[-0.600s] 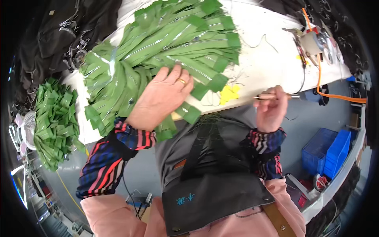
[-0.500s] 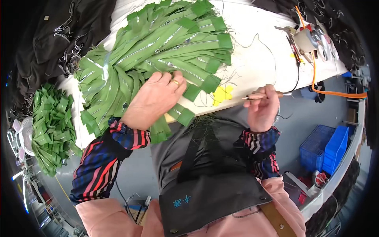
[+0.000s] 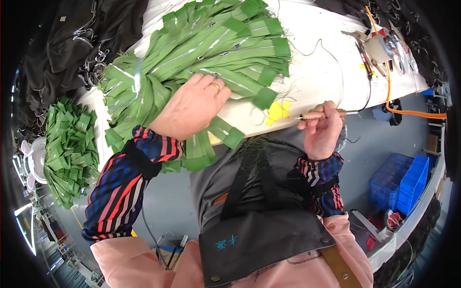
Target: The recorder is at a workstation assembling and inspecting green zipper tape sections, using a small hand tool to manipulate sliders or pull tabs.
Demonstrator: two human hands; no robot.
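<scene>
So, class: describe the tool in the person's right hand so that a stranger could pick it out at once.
Start at the white table and follow its near edge right of the green zipper pile. There the right hand holds a thin pen-like tool level, tip pointing left toward a yellow scrap. Unlike the tools at the far right corner, it has a brown handle and a dark cord trailing right.

No packages, signs or screens showed; only a small blue mark [image 3: 225, 244] sat on the dark apron [image 3: 259, 240].

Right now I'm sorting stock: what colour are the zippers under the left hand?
Green zippers, clearest in the head view.
</scene>
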